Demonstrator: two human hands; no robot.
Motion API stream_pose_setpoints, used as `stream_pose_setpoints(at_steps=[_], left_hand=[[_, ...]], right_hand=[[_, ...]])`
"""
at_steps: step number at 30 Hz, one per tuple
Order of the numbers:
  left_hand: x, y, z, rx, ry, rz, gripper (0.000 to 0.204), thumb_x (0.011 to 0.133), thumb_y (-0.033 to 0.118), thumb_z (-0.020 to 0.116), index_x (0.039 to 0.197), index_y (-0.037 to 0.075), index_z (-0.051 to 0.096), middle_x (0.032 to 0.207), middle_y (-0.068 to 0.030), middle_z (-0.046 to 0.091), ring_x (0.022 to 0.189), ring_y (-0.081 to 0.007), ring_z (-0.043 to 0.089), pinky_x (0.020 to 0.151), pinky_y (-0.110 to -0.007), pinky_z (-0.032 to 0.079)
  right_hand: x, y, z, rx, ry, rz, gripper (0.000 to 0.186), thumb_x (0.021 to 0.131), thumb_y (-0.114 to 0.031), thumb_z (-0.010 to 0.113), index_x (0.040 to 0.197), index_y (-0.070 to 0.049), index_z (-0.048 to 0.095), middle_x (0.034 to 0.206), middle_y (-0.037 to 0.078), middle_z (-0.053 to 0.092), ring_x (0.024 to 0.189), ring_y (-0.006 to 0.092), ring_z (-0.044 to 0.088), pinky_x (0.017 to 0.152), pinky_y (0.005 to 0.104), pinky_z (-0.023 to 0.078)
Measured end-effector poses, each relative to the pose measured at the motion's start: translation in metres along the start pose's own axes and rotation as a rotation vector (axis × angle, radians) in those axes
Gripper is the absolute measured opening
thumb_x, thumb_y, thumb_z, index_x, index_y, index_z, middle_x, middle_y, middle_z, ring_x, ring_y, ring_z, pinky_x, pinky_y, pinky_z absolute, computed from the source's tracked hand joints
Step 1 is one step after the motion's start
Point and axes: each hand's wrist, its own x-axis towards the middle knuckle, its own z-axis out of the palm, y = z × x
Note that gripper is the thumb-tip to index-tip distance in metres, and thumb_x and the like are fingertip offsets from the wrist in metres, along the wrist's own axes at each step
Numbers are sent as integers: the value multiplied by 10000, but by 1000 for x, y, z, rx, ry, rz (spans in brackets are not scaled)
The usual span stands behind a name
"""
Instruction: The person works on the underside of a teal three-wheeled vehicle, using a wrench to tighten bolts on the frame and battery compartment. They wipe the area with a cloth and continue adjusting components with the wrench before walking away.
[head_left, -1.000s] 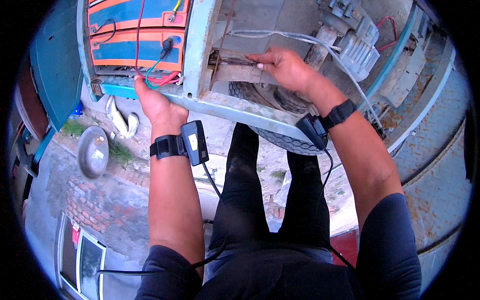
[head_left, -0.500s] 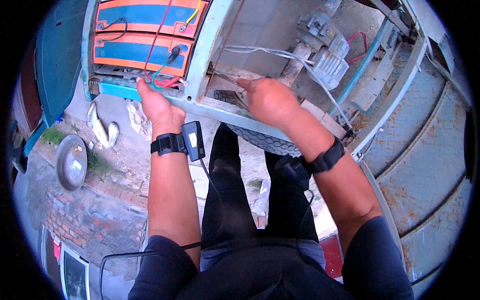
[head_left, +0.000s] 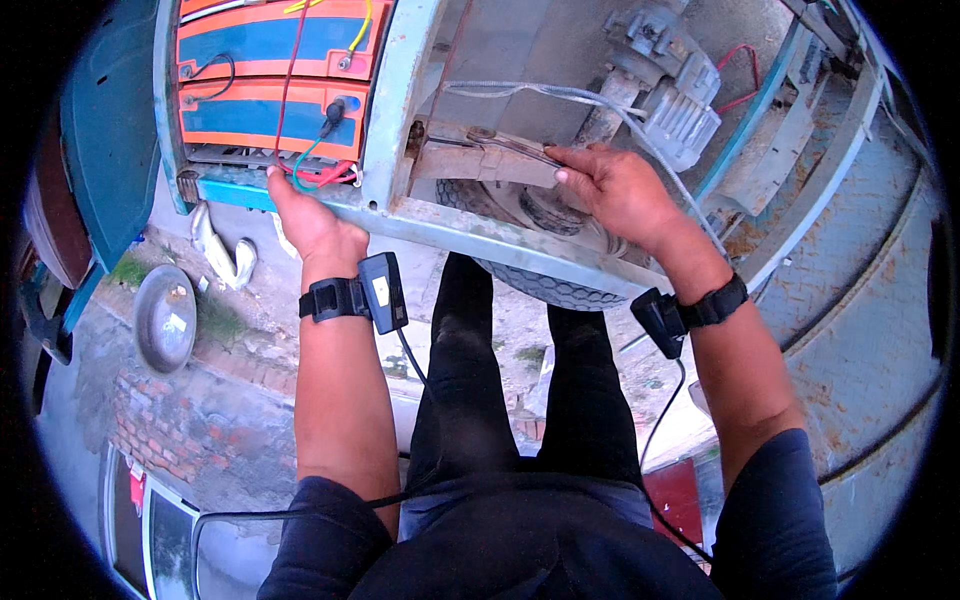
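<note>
My left hand (head_left: 318, 228) is at the light-blue metal frame rail (head_left: 235, 192), one digit over its edge and the other fingers hidden behind it. Just above run a red wire, a green wire and red-sleeved wire ends (head_left: 335, 174), below two orange-and-blue batteries (head_left: 262, 122). My right hand (head_left: 625, 190) is closed, thumb and forefinger pinching the right end of a thin, dark metal tool (head_left: 510, 146). The tool lies along a dusty crossbar (head_left: 490, 163); its exact kind is unclear.
Beyond my right hand sit a grey finned motor housing (head_left: 680, 120) and a pale cable (head_left: 560, 98). A tyre (head_left: 555, 290) lies under the frame. Rusty sheet metal (head_left: 850, 330) extends at right. A round metal basin (head_left: 165, 320) stands on the ground at left.
My right hand has moved right along the crossbar, and its fingers now pinch the thin tool's end. My left hand stays at the rail. The view has shifted slightly.
</note>
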Motion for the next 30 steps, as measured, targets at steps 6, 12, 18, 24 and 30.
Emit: stream_pose_setpoints(at_steps=[6, 12, 18, 24, 30], left_hand=[[0, 2, 1, 55, -14, -1, 542, 977, 510, 355, 1300, 106, 517, 1284, -84, 573, 1148, -281, 557, 996, -447, 439], [-8, 0, 11, 72, 11, 19, 563, 977, 513, 337, 1320, 100, 506, 1307, -95, 564, 1168, -295, 548, 1014, -460, 434], [-6, 2, 7, 71, -24, 21, 556, 979, 506, 328, 1312, 98, 508, 1304, -106, 565, 1151, -304, 559, 994, -467, 453], [-8, 1, 11, 86, 14, 21, 555, 978, 504, 329, 1303, 93, 512, 1290, -110, 574, 1135, -310, 569, 977, -465, 466], [-5, 0, 9, 65, 8, 29, 548, 977, 499, 331, 1285, 88, 521, 1259, -111, 589, 1127, -308, 572, 974, -464, 467]], right_hand=[[38, 28, 28, 216, -79, -121, 333, 943, -293, 587, 1257, -195, 644, 975, 155, 639, 949, 339, 626, 860, 415, 496], [68, 33, 45, 408, -148, -166, 342, 950, -196, 612, 1291, -168, 630, 911, 74, 589, 881, 187, 568, 854, 312, 467], [88, 40, 54, 431, -159, -188, 328, 954, -193, 613, 1280, -180, 641, 911, 63, 581, 883, 178, 560, 870, 301, 464], [108, 40, 59, 359, -143, -251, 318, 955, -201, 608, 1269, -173, 648, 992, 66, 617, 949, 192, 585, 894, 320, 473], [111, 34, 70, 372, -151, -214, 312, 959, -190, 595, 1265, -167, 649, 1036, 95, 631, 979, 222, 605, 901, 356, 487]])
